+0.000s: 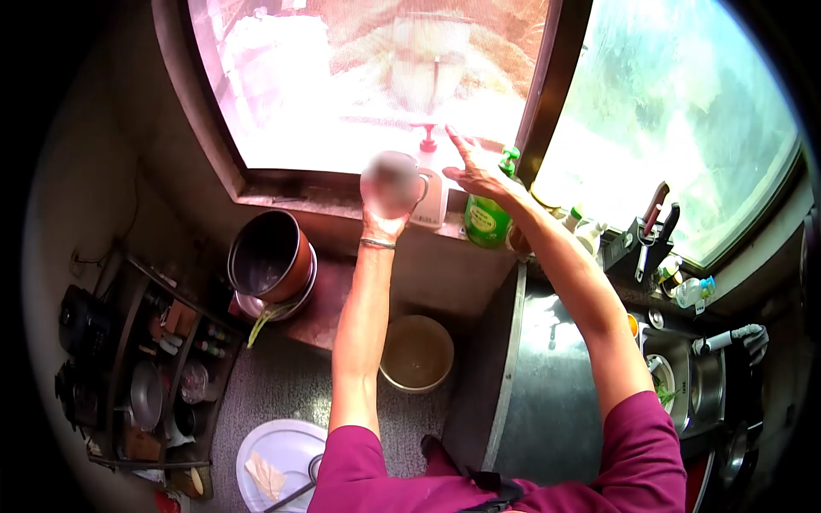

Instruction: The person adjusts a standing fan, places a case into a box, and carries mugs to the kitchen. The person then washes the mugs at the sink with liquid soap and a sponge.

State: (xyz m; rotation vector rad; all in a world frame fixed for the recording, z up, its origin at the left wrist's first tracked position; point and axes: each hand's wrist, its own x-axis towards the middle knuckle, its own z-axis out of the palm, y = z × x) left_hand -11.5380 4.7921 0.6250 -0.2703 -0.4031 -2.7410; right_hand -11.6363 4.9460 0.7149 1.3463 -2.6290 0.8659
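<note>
My left hand (385,225) is raised at the window sill and closed around a round mug (392,181). The mug's handle sticks out to the right, and a blur hides its middle. My right hand (481,173) reaches forward with fingers spread and nothing in it. Between my hands stands a pale bottle (434,203) with a red pump top, partly behind the mug. A green pump bottle (487,224) is just below my right hand, partly covered by the wrist.
A deep brown pot (303,267) stands left of my left arm. On the floor are a beige basin (416,354) and a round white lid or tray (275,445). To the right are a dark counter (547,385), a knife block (629,250) and a sink (708,385). Shelves (184,376) hold pans at left.
</note>
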